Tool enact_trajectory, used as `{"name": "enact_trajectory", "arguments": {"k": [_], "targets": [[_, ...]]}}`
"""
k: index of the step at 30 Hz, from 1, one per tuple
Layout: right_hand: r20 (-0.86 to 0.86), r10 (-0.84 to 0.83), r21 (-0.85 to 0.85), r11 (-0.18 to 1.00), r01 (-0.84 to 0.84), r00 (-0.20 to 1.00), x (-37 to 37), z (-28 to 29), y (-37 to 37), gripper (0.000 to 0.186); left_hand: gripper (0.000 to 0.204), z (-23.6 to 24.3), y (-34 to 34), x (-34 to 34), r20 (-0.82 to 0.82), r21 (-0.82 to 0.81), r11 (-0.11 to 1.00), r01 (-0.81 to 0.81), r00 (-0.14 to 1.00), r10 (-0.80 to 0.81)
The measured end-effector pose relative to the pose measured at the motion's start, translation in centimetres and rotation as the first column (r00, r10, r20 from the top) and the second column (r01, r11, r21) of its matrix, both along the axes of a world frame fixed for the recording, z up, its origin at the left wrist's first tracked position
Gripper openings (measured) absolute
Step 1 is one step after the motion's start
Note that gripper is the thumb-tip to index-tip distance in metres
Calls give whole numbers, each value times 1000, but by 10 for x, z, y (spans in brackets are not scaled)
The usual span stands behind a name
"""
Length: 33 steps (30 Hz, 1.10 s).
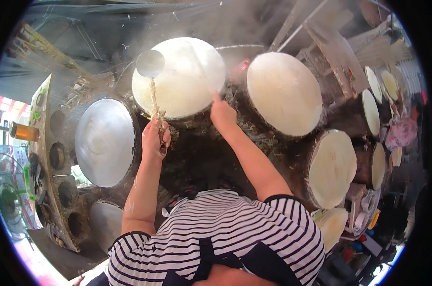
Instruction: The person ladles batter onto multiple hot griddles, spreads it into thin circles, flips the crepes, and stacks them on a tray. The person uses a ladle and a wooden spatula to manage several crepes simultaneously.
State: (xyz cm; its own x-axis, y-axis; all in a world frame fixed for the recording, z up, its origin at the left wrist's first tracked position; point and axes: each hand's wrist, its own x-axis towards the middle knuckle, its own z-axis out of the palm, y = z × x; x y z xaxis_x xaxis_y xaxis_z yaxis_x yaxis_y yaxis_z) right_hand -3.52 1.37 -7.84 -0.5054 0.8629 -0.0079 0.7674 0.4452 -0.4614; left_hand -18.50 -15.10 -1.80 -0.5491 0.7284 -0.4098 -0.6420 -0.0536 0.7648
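In my left hand (156, 136) is a ladle, its fingers wrapped round the crusted handle. The ladle's round grey head (150, 63) is over the left edge of a large round steamer top (185, 81) coated in pale white batter. Steam drifts above it. My right hand (223, 114) is at the lower right rim of that same top, with one finger stretched towards the white layer. The other fingers are partly hidden, and I cannot tell whether the fingertip touches the sheet.
Another pale round top (284, 94) stands to the right, with a smaller one (332, 169) nearer. Left of me is a smooth grey metal lid (105, 143). Beyond it stands a board with round holes (57, 156) and an amber jar (25, 132). A person in pink (401, 133) is at the far right.
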Motion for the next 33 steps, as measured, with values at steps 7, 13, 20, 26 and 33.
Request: {"name": "enact_trajectory", "arguments": {"k": [7,13,20,26,33], "targets": [[87,179,150,970,-191,980,-19,-30,17,42,21,-6,-2,-3,-14,-15,997,-76,997,75],[154,245,128,956,-265,957,-14,-19,38,24,22,0,-7,-4,-111,-95,989,-116,988,106],[148,364,81,922,-378,920,-16,30,41,27,27,-43,4,-37,-606,-356,925,-134,786,-119],[-82,0,-134,991,-11,997,19,-6,-27,51,47,-61,38,-50,-864,-360,894,-266,457,-212],[-520,-295,-621,775,-118,802,-41,-27,-108,50,49,-57,27,-54,-797,-584,793,-171,304,-522]]}}
